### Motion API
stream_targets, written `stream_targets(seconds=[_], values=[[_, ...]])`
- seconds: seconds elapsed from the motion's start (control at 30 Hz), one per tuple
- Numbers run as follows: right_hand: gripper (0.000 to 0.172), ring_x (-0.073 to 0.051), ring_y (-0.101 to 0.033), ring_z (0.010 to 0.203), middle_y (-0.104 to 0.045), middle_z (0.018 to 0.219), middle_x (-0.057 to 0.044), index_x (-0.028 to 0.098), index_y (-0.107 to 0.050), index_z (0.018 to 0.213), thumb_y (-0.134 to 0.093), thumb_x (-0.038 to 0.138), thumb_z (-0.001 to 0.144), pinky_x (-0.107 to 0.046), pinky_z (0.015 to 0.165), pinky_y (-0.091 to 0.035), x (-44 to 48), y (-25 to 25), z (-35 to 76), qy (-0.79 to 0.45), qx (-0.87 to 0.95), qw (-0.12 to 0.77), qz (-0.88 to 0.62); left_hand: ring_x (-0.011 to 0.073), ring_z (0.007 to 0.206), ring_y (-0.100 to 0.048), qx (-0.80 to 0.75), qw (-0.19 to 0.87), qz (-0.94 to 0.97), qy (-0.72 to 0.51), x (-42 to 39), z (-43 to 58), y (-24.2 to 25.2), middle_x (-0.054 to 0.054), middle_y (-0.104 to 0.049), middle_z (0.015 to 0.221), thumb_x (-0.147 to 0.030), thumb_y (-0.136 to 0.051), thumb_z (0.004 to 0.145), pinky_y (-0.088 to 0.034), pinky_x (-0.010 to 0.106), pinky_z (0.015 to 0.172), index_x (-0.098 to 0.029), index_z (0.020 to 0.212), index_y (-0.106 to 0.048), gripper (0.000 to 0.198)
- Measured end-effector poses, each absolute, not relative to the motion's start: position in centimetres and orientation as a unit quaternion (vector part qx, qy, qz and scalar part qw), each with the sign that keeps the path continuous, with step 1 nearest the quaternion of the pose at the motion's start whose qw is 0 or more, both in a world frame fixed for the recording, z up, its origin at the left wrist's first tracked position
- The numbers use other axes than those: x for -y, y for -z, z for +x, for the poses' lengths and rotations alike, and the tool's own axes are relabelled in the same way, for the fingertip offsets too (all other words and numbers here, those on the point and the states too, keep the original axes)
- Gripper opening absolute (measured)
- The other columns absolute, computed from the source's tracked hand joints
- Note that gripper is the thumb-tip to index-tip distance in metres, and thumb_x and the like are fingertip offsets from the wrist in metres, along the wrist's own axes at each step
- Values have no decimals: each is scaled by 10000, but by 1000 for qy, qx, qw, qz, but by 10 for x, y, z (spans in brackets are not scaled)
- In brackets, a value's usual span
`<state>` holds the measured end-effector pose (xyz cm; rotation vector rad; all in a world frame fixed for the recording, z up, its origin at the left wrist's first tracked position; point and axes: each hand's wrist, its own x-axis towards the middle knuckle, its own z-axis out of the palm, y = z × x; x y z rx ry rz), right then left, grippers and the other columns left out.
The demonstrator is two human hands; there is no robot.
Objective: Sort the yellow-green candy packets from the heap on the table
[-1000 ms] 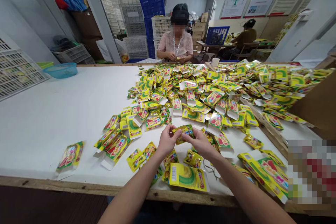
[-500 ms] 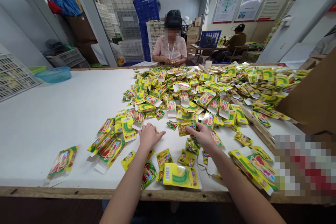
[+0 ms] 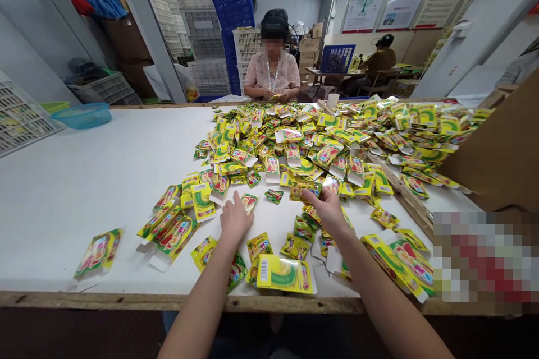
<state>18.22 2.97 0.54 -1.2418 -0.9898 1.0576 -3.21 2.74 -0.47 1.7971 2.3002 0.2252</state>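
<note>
My left hand is closed round the edge of a small printed candy box, low over the white table; its fingers partly cover the box. Between the thumb and fingers of my right hand is a shiny yellow candy packet. A single green packet lies between the hands. Below them are several loose packets and a yellow box lying flat. Beside my left hand, a group of yellow boxes rests on the table, some with white flaps open.
A large heap of boxes and packets spreads over the far side. A wooden strip and a brown carton stand at the right. A blue basin sits far left. A person sits across the table.
My left hand has turned and now holds a small box upright by its edge. My right hand has lifted the yellow packet slightly. The whole view has shifted a little.
</note>
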Motion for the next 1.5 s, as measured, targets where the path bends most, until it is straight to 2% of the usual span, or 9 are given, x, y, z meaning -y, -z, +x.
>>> stream_targets(seconds=[0.1,0.27,0.43,0.67,0.77,0.93,1.13,1.27,1.5], values=[[316,-152,-603,614,-662,704,-25,173,-601,763,-716,428,614,-279,565,-494,-26,-7,178,-394,449,602,-529,336,1119,-505,-733,105,656,-147,-23,-40,1,199,-553,1161,-302,-607,698,-405,449,919,-85,1322,-278,739],[211,-157,-590,673,-629,750,-30,183,-607,867,-651,344,737,-288,610,-500,-9,-20,162,-207,542,673,-459,234,1050,-561,-520,55,766,-375,-8,-23,-2,101,-578,1131,-247,-577,672,-464,339,892,-171,1221,-399,582],[178,-190,-593,830,-620,862,-53,209,-624,945,-621,232,768,-332,739,-501,-4,-30,168,-104,646,627,-423,199,914,-620,-465,54,761,-449,-2,-13,-3,62,-622,1041,-261,-584,679,-509,294,797,-193,1147,-434,496],[192,-179,-598,809,-626,867,-47,218,-629,960,-617,179,772,-314,731,-494,-1,-31,175,-75,652,626,-421,171,847,-631,-429,104,797,-412,-4,-21,-7,36,-631,1004,-210,-589,648,-517,262,747,-202,1135,-455,505],[182,-178,-611,790,-654,851,-46,213,-657,943,-618,185,767,-301,727,-485,1,-38,177,-112,714,545,-425,175,866,-628,-430,103,793,-419,-3,-21,-6,38,-627,1013,-199,-588,636,-515,269,756,-204,1131,-455,512],[118,-166,-595,675,-653,735,-29,181,-684,813,-650,256,727,-277,614,-472,-3,-42,183,-308,730,396,-465,193,883,-628,-408,114,832,-358,-2,-20,-3,36,-640,1000,-159,-581,594,-512,299,760,-208,1121,-457,543],[355,-158,-615,616,-657,710,-25,178,-599,817,-692,475,645,-281,571,-513,-7,-27,173,-499,535,492,-473,204,921,-622,-421,119,828,-352,-2,-18,0,50,-635,1032,-186,-589,611,-509,315,785,-200,1146,-443,555],[346,-149,-603,564,-651,682,-29,172,-589,831,-656,483,693,-280,553,-507,-6,-18,165,-453,522,508,-514,222,899,-624,-455,123,816,-335,-2,-15,4,59,-634,1027,-195,-585,604,-512,339,765,-198,1139,-457,551],[311,-149,-574,598,-626,672,-15,178,-606,864,-702,404,674,-278,567,-478,-4,-9,156,-230,536,585,-563,178,764,-620,-443,261,775,-368,3,-4,1,11,-650,894,-222,-632,577,-510,297,723,-209,1044,-518,481]])
